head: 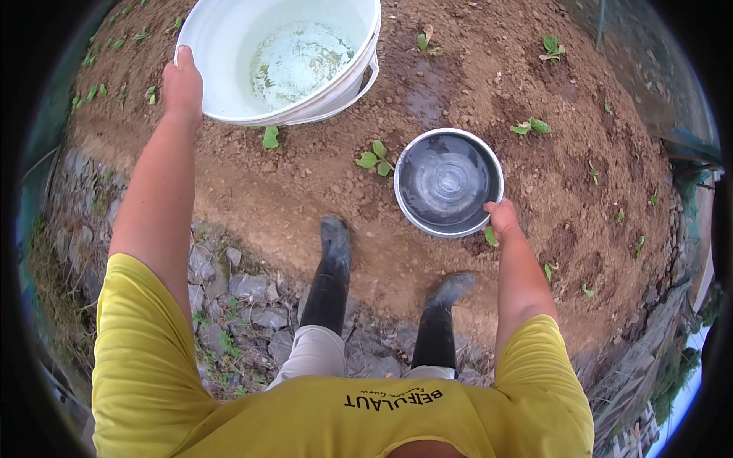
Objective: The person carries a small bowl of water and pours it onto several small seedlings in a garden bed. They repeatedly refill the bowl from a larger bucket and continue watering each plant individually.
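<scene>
At the upper left my left hand (183, 86) grips the rim of a large white plastic bucket (229, 63), thumb on top of the edge. The bucket is tilted, with clear water low inside and its handle hanging at the right side. My right hand (503, 218) holds a round metal basin (404, 197) by its lower right rim, thumb over the edge. Water seems to lie in the basin. A leafy seedling (376, 158) grows just left of the basin, and another leaf (491, 236) shows beneath my right hand.
Brown soil (275, 189) with scattered seedlings (531, 126) and dark wet patches (426, 94) spreads ahead. My black rubber boots (329, 269) stand at its near edge, beside a stone bank (249, 286) with weeds. Netting (647, 63) borders the soil at the upper right.
</scene>
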Available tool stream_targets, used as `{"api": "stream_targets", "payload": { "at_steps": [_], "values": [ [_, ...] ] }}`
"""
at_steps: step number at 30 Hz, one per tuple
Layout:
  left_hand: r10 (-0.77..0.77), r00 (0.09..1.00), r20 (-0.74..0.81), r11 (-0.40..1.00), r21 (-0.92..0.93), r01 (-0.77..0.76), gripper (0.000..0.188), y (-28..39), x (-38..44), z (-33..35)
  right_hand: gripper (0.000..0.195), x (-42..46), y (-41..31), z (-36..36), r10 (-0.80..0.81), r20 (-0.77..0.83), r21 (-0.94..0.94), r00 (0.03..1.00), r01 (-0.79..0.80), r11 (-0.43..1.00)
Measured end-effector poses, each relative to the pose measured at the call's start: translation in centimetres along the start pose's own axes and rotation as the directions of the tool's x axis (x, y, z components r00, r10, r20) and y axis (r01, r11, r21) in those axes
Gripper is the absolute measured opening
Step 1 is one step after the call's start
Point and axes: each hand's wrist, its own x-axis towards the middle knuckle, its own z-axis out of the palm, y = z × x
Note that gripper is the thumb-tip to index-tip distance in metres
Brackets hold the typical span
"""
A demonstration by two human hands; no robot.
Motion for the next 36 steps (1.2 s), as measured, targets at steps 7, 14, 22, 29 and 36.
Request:
{"api": "stream_targets", "payload": {
  "at_steps": [7, 14, 22, 29, 36],
  "values": [
    [-0.021, 1.0, -0.004, 1.0, -0.016, 0.021, 0.059, -0.5, 0.3, -0.2, 0.023, 0.6, -1.5, 0.8, -0.025, -0.013, -0.093, 1.0, 0.024, 0.995],
    [-0.033, 0.999, -0.04, 0.999, 0.018, 0.033, 0.058, 1.1, -1.0, 0.0, 0.025, 1.1, -1.9, 0.5, -0.036, -0.027, -0.115, 0.999, 0.032, 0.993],
    [-0.068, 0.997, -0.023, 0.997, -0.035, 0.067, 0.056, 3.1, -2.7, 0.2, 0.03, 0.3, -3.1, 0.5, -0.052, -0.02, -0.169, 0.998, 0.048, 0.985],
    [-0.073, 0.997, -0.035, 0.996, -0.055, 0.071, 0.056, 2.9, -2.5, 0.3, 0.027, 1.0, -2.4, 0.2, -0.044, -0.018, -0.166, 0.999, 0.04, 0.985],
    [-0.052, 0.998, -0.021, 0.998, -0.028, 0.051, 0.056, 2.7, -2.3, 0.0, 0.02, 2.0, -1.6, -0.4, 0.017, 0.041, 0.013, 0.999, -0.018, 1.0]
  ]
}}
